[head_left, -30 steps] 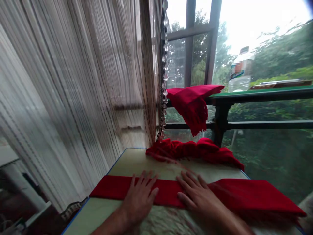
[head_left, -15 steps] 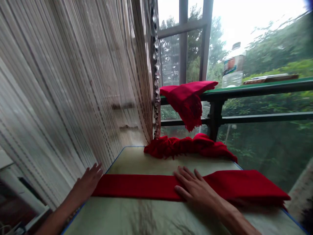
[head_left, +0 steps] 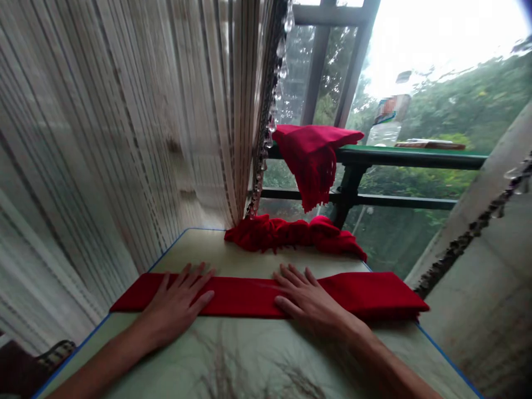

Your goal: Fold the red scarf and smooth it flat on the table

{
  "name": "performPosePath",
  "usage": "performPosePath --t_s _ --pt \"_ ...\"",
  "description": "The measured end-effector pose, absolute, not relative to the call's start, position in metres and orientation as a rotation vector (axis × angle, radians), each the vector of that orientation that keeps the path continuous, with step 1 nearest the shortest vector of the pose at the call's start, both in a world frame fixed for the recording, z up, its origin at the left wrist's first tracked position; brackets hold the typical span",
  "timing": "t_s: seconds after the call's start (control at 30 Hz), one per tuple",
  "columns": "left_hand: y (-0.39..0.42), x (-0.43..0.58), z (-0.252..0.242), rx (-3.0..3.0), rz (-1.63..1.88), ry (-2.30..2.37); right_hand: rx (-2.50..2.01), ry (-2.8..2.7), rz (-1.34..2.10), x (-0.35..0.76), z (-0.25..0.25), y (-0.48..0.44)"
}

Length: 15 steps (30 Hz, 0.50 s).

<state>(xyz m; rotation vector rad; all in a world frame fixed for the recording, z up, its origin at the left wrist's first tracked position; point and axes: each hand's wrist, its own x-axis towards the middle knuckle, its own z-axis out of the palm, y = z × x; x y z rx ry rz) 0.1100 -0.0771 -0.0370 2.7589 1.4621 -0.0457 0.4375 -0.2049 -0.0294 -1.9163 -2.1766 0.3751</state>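
A long red scarf (head_left: 245, 297), folded into a flat strip, lies across the pale table (head_left: 233, 354). Its right end is thicker, with stacked layers. My left hand (head_left: 178, 299) rests flat on the left part of the strip, fingers spread. Further right, my right hand (head_left: 305, 293) also lies flat on the cloth, its fingers apart and pointing away from me. Neither hand grips the fabric. Behind the strip, a crumpled red scarf (head_left: 291, 234) is heaped along the table's far edge.
Another red scarf (head_left: 311, 144) with fringe hangs over the green railing (head_left: 415, 158). A clear plastic bottle (head_left: 386, 122) and a flat brown item (head_left: 430, 144) stand on that ledge. A striped string curtain (head_left: 124, 122) hangs close on the left, and beaded trim (head_left: 469, 238) runs down at right.
My left hand has come from beyond the scarf's left end onto the strip, moving right. My right hand stays on the cloth. The view has turned slightly.
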Motion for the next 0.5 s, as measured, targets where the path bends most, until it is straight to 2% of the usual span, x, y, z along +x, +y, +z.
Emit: performPosePath --t_s 0.5 --pt "-0.062 0.103 -0.059 2.841 0.119 1.355 -1.831 -2.177 0.369 0.439 -0.023 -0.206"
